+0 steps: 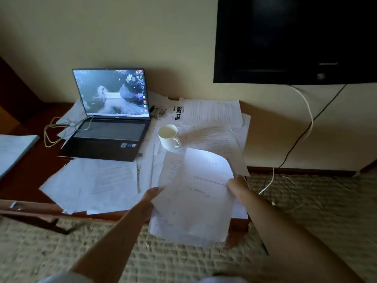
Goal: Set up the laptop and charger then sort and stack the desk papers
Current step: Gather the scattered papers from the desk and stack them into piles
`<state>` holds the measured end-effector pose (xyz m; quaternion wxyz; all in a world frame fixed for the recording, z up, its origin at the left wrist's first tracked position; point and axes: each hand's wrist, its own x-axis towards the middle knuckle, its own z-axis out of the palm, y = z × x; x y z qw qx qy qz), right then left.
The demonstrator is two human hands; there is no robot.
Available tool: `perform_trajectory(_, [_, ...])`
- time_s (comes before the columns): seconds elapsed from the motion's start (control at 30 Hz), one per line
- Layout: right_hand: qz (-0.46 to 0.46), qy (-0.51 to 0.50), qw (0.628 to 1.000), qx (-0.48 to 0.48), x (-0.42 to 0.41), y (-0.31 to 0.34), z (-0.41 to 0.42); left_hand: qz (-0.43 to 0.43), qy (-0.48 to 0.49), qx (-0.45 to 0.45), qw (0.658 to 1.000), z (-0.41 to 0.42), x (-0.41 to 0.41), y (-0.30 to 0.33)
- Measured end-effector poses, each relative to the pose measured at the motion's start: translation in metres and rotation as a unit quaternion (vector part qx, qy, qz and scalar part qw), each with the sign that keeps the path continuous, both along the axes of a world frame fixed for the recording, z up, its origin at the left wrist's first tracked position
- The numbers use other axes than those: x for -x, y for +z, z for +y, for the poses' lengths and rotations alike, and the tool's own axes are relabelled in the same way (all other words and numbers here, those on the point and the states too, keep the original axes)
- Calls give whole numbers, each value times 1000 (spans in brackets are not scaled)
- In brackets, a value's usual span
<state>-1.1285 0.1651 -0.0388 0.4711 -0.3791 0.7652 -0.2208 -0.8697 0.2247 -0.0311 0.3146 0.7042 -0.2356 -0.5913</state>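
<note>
- The left hand (152, 194) grips the left edge of a sheaf of papers (193, 199), fingers tucked behind the sheets so only the thumb side shows.
- The right hand (236, 185) holds the right edge of the same sheaf, its fingers hidden behind the paper; the top sheet curls over at the upper right corner.
- The sheaf is lifted off the desk (28, 180), hanging over its front right edge and partly over the carpet (183, 262).
- Loose sheets (98, 180) lie scattered over the desk just beyond the hands, overlapping one another, some reaching the back wall.
- A white mug (168, 135) stands upright on the papers just above the held sheaf, handle toward the right.
- The laptop (108, 119) sits open to the left of the mug, screen lit, resting on some sheets.
- A pale cable (53, 131) loops on the desk at the laptop's left side and crosses its keyboard corner.
- A small charger-like object (157, 113) lies by the screen's right edge; details are too blurred to tell.
- A dark television (295, 37) hangs on the wall at upper right, with cords (306, 123) trailing down to the floor.
</note>
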Motion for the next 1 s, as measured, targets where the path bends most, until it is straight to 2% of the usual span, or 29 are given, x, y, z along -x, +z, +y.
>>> perform_trajectory(0.17, [15, 102, 995, -13, -4, -5, -8, -4, 54, -47, 997, -6, 8, -16])
perform_trajectory(0.3, [13, 149, 989, -12, -16, -12, -14, -107, 23, -28, 994, -7, 13, -28])
perform_trajectory(0.37, [4, 146, 989, -4, -22, -16, -16, -142, 25, -24, 989, -6, 17, -34])
perform_trajectory(0.8, [8, 111, 992, 52, -39, -29, -20, -117, 52, -25, 991, 4, 24, -35])
perform_trajectory(0.9, [50, 120, 989, 68, -40, -30, -18, -87, 25, -35, 995, 7, 23, -32])
perform_trajectory(0.97, [161, 166, 968, 100, -39, -33, -13, -44, -1, -37, 998, 9, 26, -32])
perform_trajectory(1.0, [215, 184, 951, 122, -36, -35, -10, -53, -6, -32, 998, 10, 29, -33])
